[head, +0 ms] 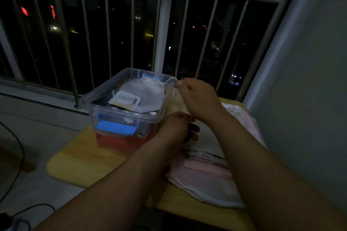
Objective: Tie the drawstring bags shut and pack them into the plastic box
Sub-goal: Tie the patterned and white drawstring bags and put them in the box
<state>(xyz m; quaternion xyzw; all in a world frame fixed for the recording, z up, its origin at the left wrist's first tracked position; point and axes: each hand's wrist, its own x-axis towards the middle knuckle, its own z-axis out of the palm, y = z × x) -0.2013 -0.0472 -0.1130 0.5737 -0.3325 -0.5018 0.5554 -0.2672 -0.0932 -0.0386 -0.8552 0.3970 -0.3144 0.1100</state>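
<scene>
Dim balcony at night. Your right hand [197, 97] pinches the white cord [170, 81] at the mouth of a pale drawstring bag [177, 101], just beside the right rim of the clear plastic box [88, 99]. Your left hand [178, 127] grips the bag lower down. The box sits on a yellow counter [84, 161], already heaped, with a white mesh bag [144, 90] riding above its rim. More flat bags [206, 178] lie stacked at your right. Likely risks: the cord slips in the poor light before the knot bites, or another bag topples the heap.
</scene>
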